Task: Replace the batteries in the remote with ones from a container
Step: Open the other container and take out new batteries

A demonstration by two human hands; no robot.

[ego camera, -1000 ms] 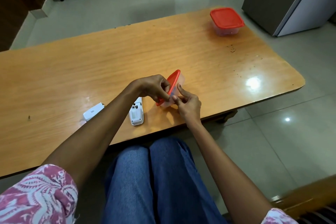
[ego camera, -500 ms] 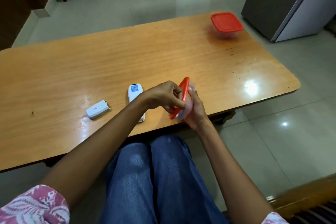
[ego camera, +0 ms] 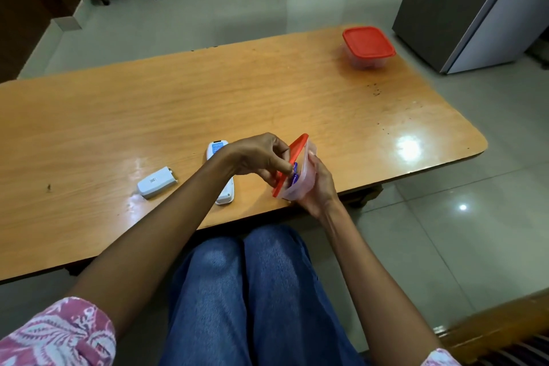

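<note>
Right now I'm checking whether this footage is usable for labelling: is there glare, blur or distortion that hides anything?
Head view: a bright ceiling-light glare patch sits on the table near its right end, with softer sheen beside the battery cover; wide-angle bending curves the table edges; the purple batteries in the container, between left hand and right hand, are small and soft.

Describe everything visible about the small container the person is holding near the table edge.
The small container is a clear, pinkish plastic tub with a red lid, tilted on its side above the table's near edge. The lid is partly lifted, hinging open along one side. The right hand cups the tub from below; the left hand reaches into the gap, fingers at blue-purple batteries inside.
</note>
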